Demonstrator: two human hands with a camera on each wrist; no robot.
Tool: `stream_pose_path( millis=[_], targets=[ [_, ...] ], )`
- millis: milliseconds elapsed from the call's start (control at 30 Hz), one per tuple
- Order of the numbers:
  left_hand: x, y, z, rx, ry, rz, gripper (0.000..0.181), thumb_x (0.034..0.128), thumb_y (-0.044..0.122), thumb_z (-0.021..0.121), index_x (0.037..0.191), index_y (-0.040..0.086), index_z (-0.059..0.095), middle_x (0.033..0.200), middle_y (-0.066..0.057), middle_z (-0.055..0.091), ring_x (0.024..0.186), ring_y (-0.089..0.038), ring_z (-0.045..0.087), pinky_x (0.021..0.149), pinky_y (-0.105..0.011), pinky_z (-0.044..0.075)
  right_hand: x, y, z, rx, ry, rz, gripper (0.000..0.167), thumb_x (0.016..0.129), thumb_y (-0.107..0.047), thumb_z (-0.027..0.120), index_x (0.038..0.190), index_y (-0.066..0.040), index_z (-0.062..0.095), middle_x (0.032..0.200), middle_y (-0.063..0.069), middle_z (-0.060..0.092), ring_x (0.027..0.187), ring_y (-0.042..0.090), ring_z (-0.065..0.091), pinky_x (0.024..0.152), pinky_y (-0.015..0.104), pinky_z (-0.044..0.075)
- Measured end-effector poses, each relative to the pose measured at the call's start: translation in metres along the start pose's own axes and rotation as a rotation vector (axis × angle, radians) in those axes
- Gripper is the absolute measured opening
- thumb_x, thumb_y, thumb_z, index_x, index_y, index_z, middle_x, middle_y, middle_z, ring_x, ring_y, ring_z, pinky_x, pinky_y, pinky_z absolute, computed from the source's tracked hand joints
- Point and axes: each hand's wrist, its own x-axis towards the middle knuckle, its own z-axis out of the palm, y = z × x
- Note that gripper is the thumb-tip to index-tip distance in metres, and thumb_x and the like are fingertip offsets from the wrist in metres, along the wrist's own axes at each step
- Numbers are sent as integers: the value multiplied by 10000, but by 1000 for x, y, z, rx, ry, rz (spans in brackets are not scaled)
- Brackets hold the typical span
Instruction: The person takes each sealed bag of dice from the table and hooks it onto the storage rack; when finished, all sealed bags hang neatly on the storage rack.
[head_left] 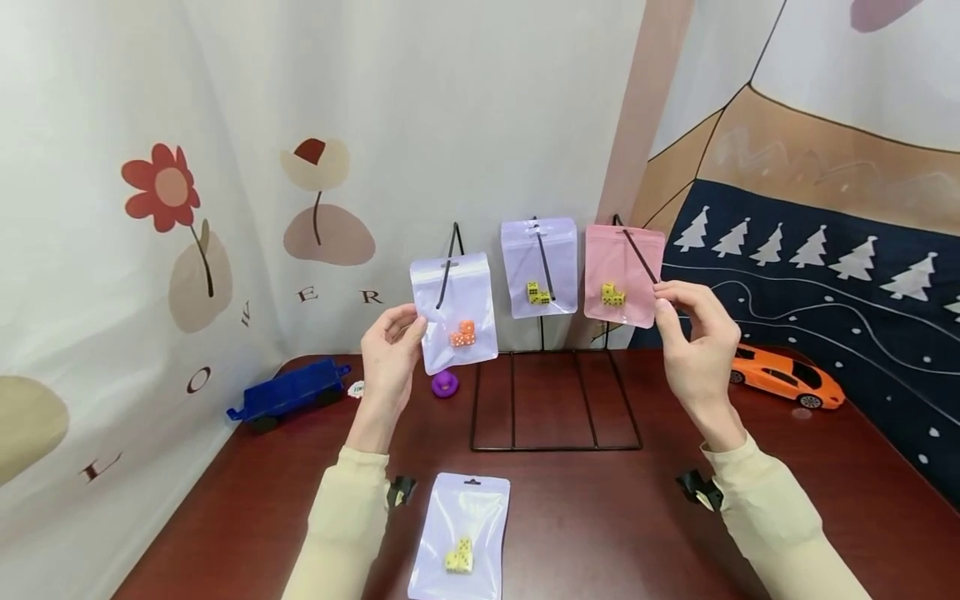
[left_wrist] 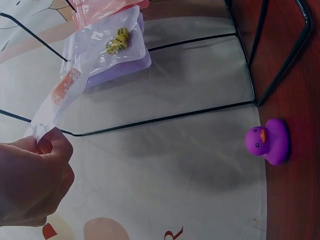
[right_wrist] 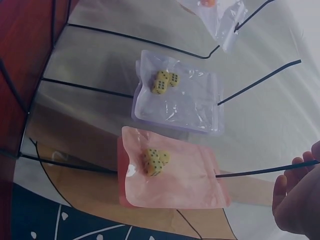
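My left hand [head_left: 390,354] pinches the left edge of a light purple zip bag [head_left: 453,287] holding orange dice [head_left: 463,333]. This bag hangs on the left prong of a black wire rack [head_left: 555,450], tilted slightly. In the left wrist view it appears nearly edge-on. My right hand [head_left: 701,350] holds the tip of the right prong [right_wrist: 260,172] between thumb and fingers. On that prong hangs a pink bag [head_left: 622,250] with yellow dice [right_wrist: 155,161]. Light purple bags [head_left: 536,250] with yellow dice hang from the middle prong. Another light purple bag [head_left: 468,504] with yellow dice lies on the table.
A purple rubber duck [left_wrist: 272,142] sits left of the rack's base. Further left are a blue toy trailer [head_left: 288,390] and a small white tag [head_left: 356,389]. An orange toy car [head_left: 787,377] stands at the right. A printed curtain [head_left: 450,108] closes off the back.
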Motion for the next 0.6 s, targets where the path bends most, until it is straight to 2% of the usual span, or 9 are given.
stream_pose_path(
  millis=[367, 600],
  targets=[
    [20, -8, 4, -9, 15, 7, 185, 892, -53, 611, 1077, -45, 599, 916, -65, 617, 784, -125, 563, 604, -205, 492, 1, 0, 1, -34, 0, -19, 90, 841, 167, 534, 896, 216, 586, 959, 332, 580, 950, 211, 586, 903, 263, 470],
    [32, -15, 5, -27, 37, -17, 200, 891, -54, 611, 1091, -49, 597, 934, -78, 606, 791, -142, 588, 657, -240, 528, 0, 0, 2, -34, -4, -39, 87, 837, 172, 530, 889, 216, 585, 946, 327, 580, 948, 209, 589, 897, 261, 473]
  ],
)
